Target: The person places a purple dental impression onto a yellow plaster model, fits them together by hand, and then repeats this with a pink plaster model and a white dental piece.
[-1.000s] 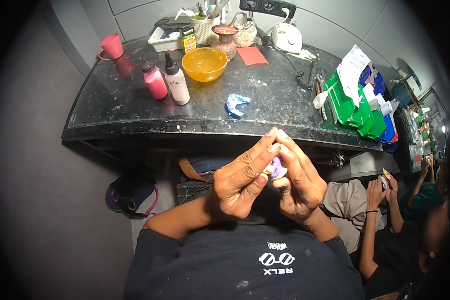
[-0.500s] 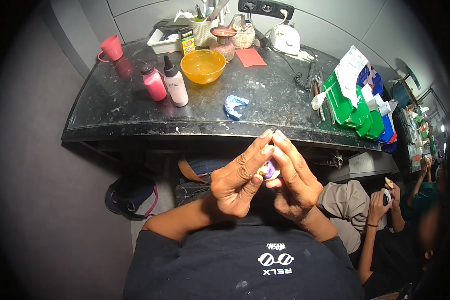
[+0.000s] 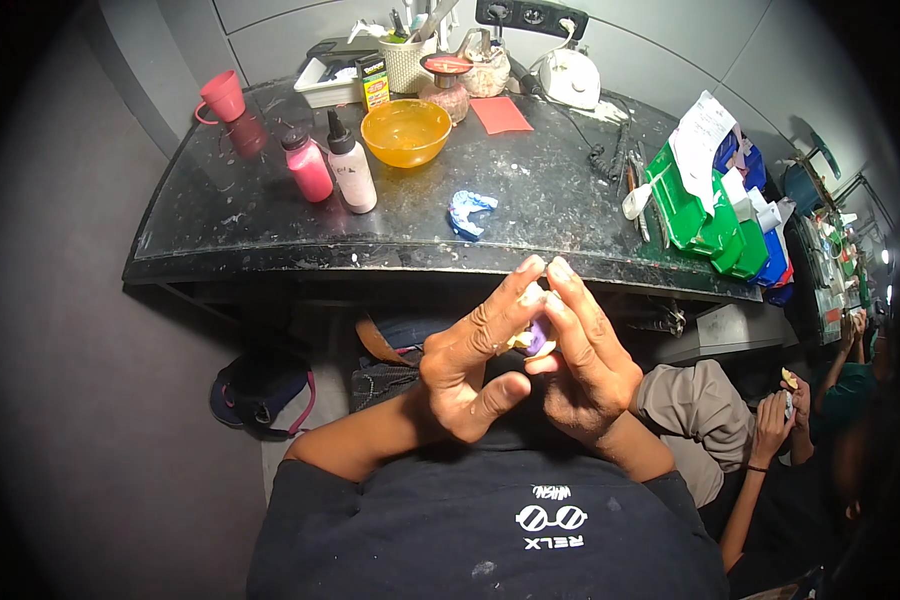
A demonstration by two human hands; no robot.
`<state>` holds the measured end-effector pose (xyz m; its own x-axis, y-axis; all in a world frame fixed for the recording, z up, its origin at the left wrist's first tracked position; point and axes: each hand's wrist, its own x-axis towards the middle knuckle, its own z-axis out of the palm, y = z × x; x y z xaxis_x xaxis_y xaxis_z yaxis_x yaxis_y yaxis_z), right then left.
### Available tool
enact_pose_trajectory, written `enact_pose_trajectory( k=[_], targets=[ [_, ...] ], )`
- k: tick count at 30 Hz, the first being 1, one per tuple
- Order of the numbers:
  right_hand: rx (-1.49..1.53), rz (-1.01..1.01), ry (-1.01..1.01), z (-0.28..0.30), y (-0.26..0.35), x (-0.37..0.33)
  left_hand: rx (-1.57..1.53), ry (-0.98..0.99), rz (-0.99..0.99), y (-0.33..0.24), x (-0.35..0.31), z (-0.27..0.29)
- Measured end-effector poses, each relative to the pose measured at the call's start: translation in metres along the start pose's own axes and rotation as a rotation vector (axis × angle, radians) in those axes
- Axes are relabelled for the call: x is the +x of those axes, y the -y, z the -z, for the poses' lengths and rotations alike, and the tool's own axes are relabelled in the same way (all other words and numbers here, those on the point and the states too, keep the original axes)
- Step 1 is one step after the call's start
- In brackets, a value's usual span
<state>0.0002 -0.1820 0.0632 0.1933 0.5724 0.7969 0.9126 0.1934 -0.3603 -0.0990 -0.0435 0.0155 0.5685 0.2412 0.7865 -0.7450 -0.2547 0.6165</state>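
At the worktop (image 3: 240,215)'s far left, red mug (image 3: 227,95); then pink bottle (image 3: 308,168), black-nozzled bottle (image 3: 353,178), orange bowl (image 3: 406,135), blue U-shaped piece (image 3: 463,215) near front edge. Below that, left hand (image 3: 475,365): fingers extended, thumb spread away from the piece. Purple-and-yellow piece (image 3: 538,338) sits between both hands, behind the raised fingers, partly hidden; exact left-finger contact can't tell. Right hand (image 3: 595,365) grips it, fingers over, thumb just under. Further right, green bins (image 3: 692,215) on worktop.
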Motion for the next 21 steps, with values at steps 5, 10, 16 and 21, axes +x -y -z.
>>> enact_pose_trajectory(
  k=[5, 10, 16, 21],
  targets=[
    [-0.001, 0.031, 0.017, -0.004, 0.001, 0.002, 0.001, -0.083, -0.102, 0.009, -0.002, -0.005],
    [0.003, 0.046, 0.036, -0.008, -0.004, -0.002, -0.02, -0.141, -0.012, 0.008, -0.003, -0.006],
    [0.074, -0.023, 0.076, -0.004, 0.005, 0.001, -0.07, -0.181, 0.035, 0.009, -0.003, -0.007],
    [0.121, -0.085, 0.175, 0.01, 0.004, 0.002, -0.032, -0.157, 0.003, 0.009, -0.002, -0.003]
  ],
)
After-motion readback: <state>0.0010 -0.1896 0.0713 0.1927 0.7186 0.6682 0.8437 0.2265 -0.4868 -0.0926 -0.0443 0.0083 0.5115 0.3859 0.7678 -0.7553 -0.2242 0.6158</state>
